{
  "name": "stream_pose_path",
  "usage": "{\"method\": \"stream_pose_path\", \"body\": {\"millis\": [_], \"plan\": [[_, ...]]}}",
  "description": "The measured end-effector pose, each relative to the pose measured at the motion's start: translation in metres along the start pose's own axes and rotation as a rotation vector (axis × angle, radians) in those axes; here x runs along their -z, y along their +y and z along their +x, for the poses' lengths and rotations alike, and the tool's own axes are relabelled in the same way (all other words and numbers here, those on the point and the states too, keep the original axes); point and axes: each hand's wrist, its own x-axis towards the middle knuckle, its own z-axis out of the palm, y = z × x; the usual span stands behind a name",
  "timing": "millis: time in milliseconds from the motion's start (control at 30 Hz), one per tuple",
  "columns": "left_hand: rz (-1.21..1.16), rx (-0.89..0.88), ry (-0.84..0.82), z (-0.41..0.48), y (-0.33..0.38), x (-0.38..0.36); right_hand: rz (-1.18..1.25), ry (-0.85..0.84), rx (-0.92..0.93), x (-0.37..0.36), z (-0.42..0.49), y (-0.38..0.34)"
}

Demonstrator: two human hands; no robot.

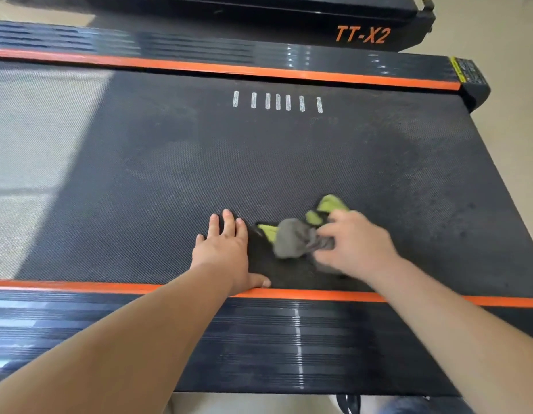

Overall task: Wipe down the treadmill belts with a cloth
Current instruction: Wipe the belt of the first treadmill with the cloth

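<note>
A black textured treadmill belt (259,162) fills the view, with dusty smudges across it and several white dashes near its far side. A crumpled grey and yellow-green cloth (298,234) lies on the belt near the front edge. My right hand (355,243) grips the cloth's right part with curled fingers. My left hand (226,246) rests flat on the belt just left of the cloth, fingers straight, thumb on the near orange stripe.
Orange stripes (80,286) and ribbed black side rails (259,339) border the belt front and back. The belt's rear end cap (474,85) is at the right. A second treadmill marked TT-X2 (364,34) stands beyond. Pale floor (513,130) lies to the right.
</note>
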Motion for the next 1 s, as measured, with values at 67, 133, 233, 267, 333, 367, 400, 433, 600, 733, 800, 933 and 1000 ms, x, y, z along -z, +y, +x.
{"method": "stream_pose_path", "body": {"millis": [67, 133, 233, 267, 333, 367, 400, 433, 600, 733, 800, 933, 1000], "plan": [[0.001, -0.001, -0.002, -0.001, 0.000, 0.001, 0.025, 0.011, -0.288, 0.015, 0.007, 0.047], [0.000, 0.000, -0.005, -0.001, 0.000, 0.001, 0.054, -0.008, -0.495, 0.019, 0.006, 0.080], [0.001, 0.005, -0.009, 0.001, 0.002, 0.002, 0.022, 0.083, -0.584, 0.006, 0.002, 0.067], [0.004, 0.006, -0.011, 0.001, 0.002, 0.002, 0.015, 0.124, -0.550, 0.001, 0.002, 0.047], [0.009, 0.006, -0.007, 0.001, 0.003, 0.002, 0.055, 0.166, -0.385, -0.009, 0.002, 0.004], [0.009, 0.007, -0.002, 0.000, 0.002, 0.002, 0.115, 0.136, -0.289, -0.011, 0.002, -0.012], [0.008, 0.007, 0.004, 0.000, 0.002, 0.002, 0.194, 0.068, -0.199, -0.010, 0.003, -0.023], [0.008, 0.004, 0.006, 0.000, 0.001, 0.002, 0.286, -0.015, -0.123, -0.006, 0.003, -0.028], [0.019, 0.006, 0.008, -0.002, 0.001, 0.002, 0.870, -0.149, -0.082, 0.046, -0.003, -0.002], [0.011, 0.002, 0.012, -0.002, 0.001, 0.002, 0.749, -0.245, -0.161, 0.068, -0.006, 0.019], [0.009, 0.001, 0.019, -0.002, 0.000, 0.001, 0.352, 0.004, -0.227, 0.062, -0.004, 0.022], [0.001, -0.002, 0.028, -0.002, 0.000, 0.000, 0.229, 0.227, -0.159, 0.048, -0.001, 0.002], [-0.001, -0.003, 0.029, -0.002, -0.001, 0.000, 0.079, 0.289, -0.077, 0.041, -0.003, -0.008]]}}
